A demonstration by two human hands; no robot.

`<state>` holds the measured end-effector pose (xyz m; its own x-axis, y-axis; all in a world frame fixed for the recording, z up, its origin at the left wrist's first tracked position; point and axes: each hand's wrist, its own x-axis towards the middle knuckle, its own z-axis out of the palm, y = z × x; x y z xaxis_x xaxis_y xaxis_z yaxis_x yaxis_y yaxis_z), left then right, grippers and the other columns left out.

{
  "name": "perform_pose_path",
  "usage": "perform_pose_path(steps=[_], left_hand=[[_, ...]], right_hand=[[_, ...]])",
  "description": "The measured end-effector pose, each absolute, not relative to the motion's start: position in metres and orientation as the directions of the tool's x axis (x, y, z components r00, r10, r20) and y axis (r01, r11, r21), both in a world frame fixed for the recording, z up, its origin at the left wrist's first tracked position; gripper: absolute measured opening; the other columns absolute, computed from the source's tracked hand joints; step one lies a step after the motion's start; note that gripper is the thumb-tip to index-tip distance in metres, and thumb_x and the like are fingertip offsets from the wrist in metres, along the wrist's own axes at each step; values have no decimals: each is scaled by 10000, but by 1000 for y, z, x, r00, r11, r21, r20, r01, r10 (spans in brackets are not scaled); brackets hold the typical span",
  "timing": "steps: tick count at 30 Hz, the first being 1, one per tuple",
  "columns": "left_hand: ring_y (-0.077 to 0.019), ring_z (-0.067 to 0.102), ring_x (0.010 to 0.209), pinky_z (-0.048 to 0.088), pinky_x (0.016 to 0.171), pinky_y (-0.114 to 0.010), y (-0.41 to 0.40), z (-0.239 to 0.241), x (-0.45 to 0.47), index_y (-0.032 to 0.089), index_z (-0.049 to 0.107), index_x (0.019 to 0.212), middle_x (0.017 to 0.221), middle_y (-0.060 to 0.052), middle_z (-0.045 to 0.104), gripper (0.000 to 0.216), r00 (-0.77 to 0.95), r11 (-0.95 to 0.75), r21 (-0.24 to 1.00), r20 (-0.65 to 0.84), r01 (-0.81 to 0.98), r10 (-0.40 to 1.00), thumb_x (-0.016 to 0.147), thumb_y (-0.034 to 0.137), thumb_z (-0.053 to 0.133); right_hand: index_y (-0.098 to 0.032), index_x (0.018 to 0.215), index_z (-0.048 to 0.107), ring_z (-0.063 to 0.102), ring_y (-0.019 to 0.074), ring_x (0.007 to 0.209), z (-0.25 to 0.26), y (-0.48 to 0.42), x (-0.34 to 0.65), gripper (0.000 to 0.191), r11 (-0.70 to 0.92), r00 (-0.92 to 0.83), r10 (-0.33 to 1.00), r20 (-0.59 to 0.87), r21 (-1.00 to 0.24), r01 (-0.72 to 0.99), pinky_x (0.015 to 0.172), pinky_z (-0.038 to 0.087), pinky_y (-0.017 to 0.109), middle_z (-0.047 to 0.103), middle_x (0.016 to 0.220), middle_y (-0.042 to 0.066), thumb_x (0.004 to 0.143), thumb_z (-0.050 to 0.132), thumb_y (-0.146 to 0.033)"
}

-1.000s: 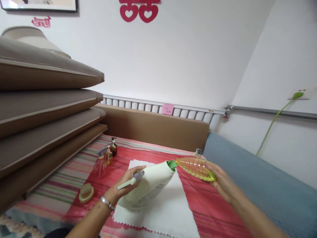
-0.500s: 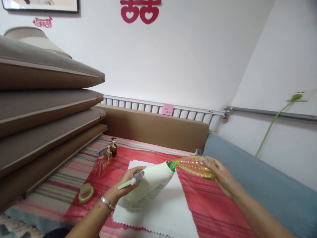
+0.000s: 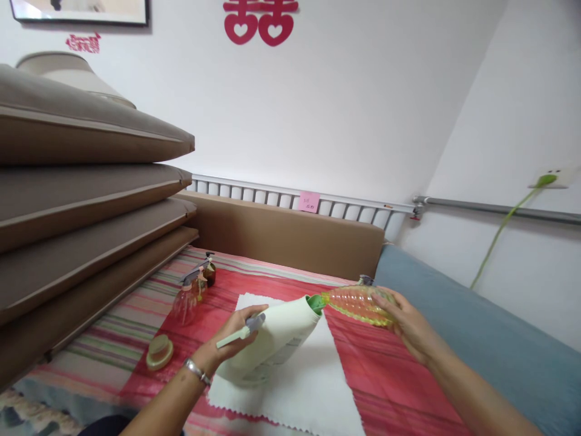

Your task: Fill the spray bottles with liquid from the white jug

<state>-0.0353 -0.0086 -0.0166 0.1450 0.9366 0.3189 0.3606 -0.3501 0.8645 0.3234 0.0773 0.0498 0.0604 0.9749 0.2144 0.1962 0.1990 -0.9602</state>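
My left hand (image 3: 238, 333) is closed around a large pale green bottle (image 3: 285, 336), which leans over to the right above a white cloth (image 3: 318, 393). A grey and pale green spray or pump head (image 3: 252, 326) also sits in that hand's fingers. My right hand (image 3: 399, 315) grips a clear yellow ribbed bottle (image 3: 354, 303), held nearly level. Its narrow neck meets the green mouth (image 3: 315, 303) of the pale bottle. Whether liquid is flowing between them I cannot tell.
Several pump and spray bottles (image 3: 185, 306) stand at the left on the red cloth (image 3: 245, 281). A round cream-coloured lid (image 3: 160, 351) lies nearer me. Stacked brown cushions (image 3: 91, 181) rise at the left, and a blue padded surface (image 3: 454, 321) borders the right.
The view has shifted very slightly. Both hands and both bottles keep the same positions against each other.
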Motion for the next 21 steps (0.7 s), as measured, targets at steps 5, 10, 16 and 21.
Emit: perform_pose_path(steps=[5, 10, 16, 21], left_hand=[[-176, 609, 786, 450, 640, -242, -5, -20, -36, 127, 557, 1198, 1009, -81, 683, 527, 155, -350, 873, 315, 338, 936, 673, 115, 512], [-176, 612, 808, 454, 648, -238, -4, -22, -37, 143, 558, 1200, 1033, -74, 682, 537, 158, -357, 878, 322, 318, 933, 667, 96, 506], [-170, 603, 793, 448, 638, -237, -1, -27, -39, 145, 548, 1210, 1016, -71, 678, 547, 163, -346, 888, 309, 304, 937, 665, 110, 523], [-166, 599, 783, 444, 639, -236, -3, -24, -37, 124, 540, 1216, 1013, -78, 673, 580, 173, -340, 890, 300, 305, 938, 638, 91, 514]], right_hand=[[-250, 1135, 495, 663, 279, 923, 55, 77, 320, 591, 168, 48, 983, 179, -970, 176, 644, 585, 341, 641, 1130, 114, 661, 701, -536], [-238, 1159, 479, 659, 276, 913, 68, 70, 316, 600, 186, 25, 980, 199, -948, 260, 634, 577, 322, 626, 1140, 126, 676, 690, -527], [-242, 1211, 455, 632, 297, 986, 81, 69, 313, 653, 230, -9, 968, 250, -874, 428, 733, 573, 376, 623, 1148, 133, 688, 642, -585], [-245, 1219, 441, 572, 313, 1087, 91, 73, 310, 699, 286, -51, 947, 316, -764, 578, 930, 471, 460, 596, 1187, 132, 657, 633, -613]])
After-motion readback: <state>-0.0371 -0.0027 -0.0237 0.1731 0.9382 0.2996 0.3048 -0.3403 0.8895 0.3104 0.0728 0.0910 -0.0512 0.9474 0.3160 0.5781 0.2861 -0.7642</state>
